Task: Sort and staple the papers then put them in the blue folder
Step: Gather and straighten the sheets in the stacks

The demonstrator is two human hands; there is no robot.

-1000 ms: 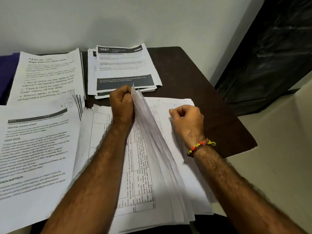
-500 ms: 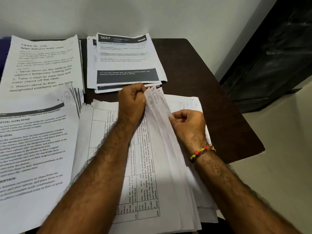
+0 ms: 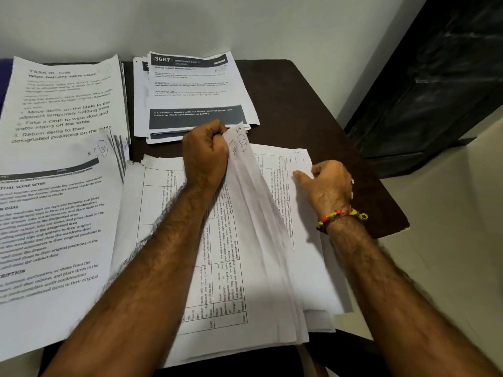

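Left of the table-printed stack (image 3: 174, 240) on the dark table (image 3: 313, 104), text sheets (image 3: 54, 213) are lying flat. The left hand (image 3: 205, 156) is gripping a lifted sheaf (image 3: 261, 213) by its top corners, fisted tight. The right hand (image 3: 329, 186), fingers curled, is resting on the stack's right page, thumb pressing the paper.

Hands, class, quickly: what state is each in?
Left hand: gripping lifted sheets.
Right hand: loosely curled, resting on the paper stack.
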